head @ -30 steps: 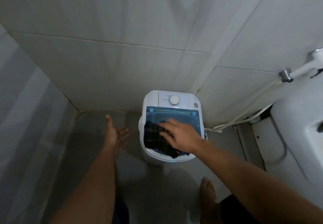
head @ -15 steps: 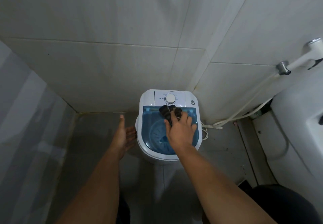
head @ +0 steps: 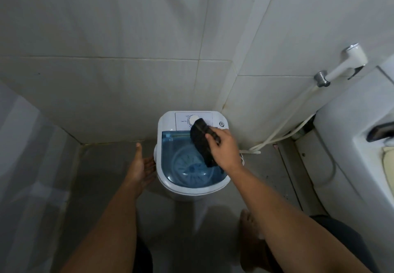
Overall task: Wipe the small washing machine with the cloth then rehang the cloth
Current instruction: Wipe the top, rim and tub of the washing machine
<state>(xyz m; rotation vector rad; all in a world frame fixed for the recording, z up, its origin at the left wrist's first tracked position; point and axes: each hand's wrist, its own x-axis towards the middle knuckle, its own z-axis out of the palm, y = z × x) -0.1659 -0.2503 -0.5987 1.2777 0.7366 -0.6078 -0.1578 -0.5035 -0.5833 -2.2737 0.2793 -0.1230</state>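
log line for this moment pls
step: wiping | right hand: grips dark cloth on washing machine panel | left hand: open beside machine | rehang: pending

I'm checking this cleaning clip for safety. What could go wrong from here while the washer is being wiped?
The dark cloth in the right hand is brushing the timer dial, so a firm wipe could turn it. The left hand only hovers open beside the washing machine, so the light tub might shift. Near the bare foot, the hose trails across the floor, a possible trip hazard.
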